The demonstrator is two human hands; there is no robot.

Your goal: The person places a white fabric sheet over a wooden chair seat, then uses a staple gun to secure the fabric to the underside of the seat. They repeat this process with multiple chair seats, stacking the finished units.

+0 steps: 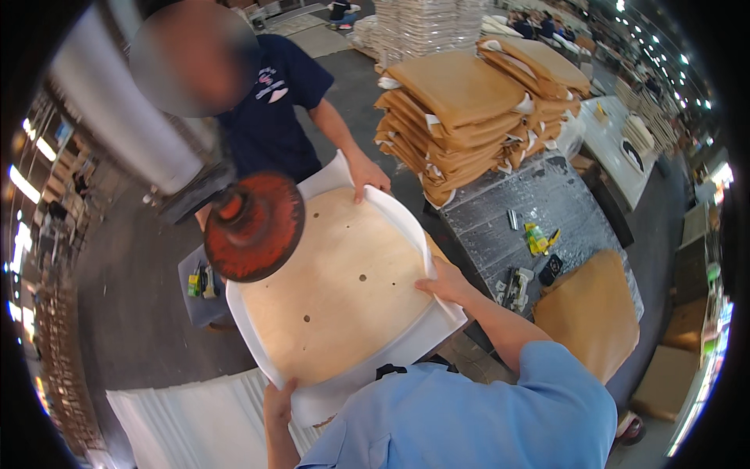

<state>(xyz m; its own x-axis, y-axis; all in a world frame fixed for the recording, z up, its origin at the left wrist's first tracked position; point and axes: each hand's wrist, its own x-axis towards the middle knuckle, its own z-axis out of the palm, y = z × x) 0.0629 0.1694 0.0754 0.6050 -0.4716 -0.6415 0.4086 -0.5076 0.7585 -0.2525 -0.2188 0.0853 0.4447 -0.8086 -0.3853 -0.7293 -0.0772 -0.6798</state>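
In front of me is a plywood seat panel with several holes, lying in a white foam sheet that curls up around its edges. My left hand grips the foam at the near left corner, thumb on the upturned rim. At the right edge, my right hand is closed on the folded foam, fingers reaching toward the wood. Above the far left part of the panel hangs a worn red and black round press plate, hiding that part. Across from me, a co-worker's hand holds the far foam edge.
A stack of tan covered cushions stands on the grey table at right, with a tan piece, a yellow-green packet and a staple gun. White sheets are stacked at lower left. The co-worker stands opposite.
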